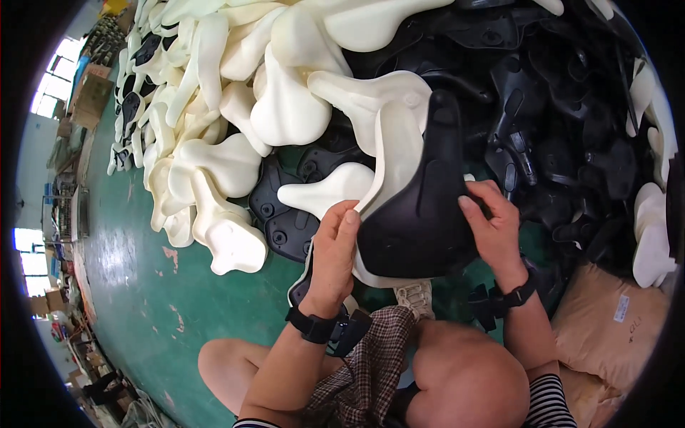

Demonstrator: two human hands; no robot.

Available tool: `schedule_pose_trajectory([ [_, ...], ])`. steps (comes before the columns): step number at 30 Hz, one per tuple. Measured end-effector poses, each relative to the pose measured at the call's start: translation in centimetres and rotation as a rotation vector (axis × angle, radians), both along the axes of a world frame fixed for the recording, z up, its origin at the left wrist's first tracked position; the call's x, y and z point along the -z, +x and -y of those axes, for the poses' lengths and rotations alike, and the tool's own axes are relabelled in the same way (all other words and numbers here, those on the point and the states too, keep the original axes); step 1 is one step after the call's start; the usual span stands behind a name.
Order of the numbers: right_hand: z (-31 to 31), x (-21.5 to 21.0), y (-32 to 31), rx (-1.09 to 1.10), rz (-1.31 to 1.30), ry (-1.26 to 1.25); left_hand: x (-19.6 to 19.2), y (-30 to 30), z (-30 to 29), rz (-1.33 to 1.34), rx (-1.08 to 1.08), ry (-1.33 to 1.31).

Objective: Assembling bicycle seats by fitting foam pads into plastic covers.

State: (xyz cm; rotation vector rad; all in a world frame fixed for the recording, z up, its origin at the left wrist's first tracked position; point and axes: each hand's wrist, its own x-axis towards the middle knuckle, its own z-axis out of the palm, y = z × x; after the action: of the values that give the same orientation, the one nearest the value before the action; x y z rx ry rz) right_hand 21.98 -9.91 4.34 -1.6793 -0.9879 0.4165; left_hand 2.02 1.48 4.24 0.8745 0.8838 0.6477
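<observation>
In front of me, a black plastic bicycle saddle base [417,214] stands with its narrow nose pointing up and away. Against its back lies a cream foam saddle pad [391,146], whose rim shows along the left and below. My left hand [334,253] is closed on the left edge of the pad and base, thumb on top. At the right edge of the base, my right hand [492,225] is closed with thumb and fingers on the rim. Its fingertips are partly hidden behind the base. How firmly base and pad are joined I cannot tell.
Many cream foam pads [292,107] are heaped at the far left and centre. A pile of black saddle bases [549,107] fills the far right. A brown sack [606,321] lies at the near right. Cardboard boxes [91,96] stand along the left, beyond the green floor [135,307].
</observation>
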Motion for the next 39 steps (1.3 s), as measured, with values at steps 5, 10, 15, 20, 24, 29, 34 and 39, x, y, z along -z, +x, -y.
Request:
schedule_pose_trajectory([
  [5,-1.4,0.6,0.1,-0.098,0.094,0.016,0.8,-0.2,-0.2,0.106,0.023,-0.06],
  [10,-2.3,1.8,1.0,-0.179,0.096,0.0,0.8,-0.3,0.2,0.077,0.034,-0.048],
  [15,-3.0,2.4,-0.7,-0.03,0.093,-0.028,1.4,0.0,0.4,0.111,0.049,-0.098],
  [20,-2.7,4.2,-1.1,0.027,0.228,-0.038,2.8,-0.2,-0.1,0.079,0.012,-0.064],
  [24,-1.2,5.7,-1.7,0.079,-0.343,-0.053,2.7,0.2,-0.4,0.26,-0.116,-0.235],
  [29,0.3,7.8,-1.0,0.075,-0.415,-0.087,2.4,-0.8,-0.6,0.026,0.026,-0.179],
  [34,3.5,7.6,-2.0,-0.143,-0.348,-0.127,0.0,-1.5,-4.3,0.036,-0.056,-0.031],
  [39,3.7,7.3,-2.3,-0.227,-0.424,-0.101,0.4,-2.0,-4.9,0.13,-0.077,-0.007],
])
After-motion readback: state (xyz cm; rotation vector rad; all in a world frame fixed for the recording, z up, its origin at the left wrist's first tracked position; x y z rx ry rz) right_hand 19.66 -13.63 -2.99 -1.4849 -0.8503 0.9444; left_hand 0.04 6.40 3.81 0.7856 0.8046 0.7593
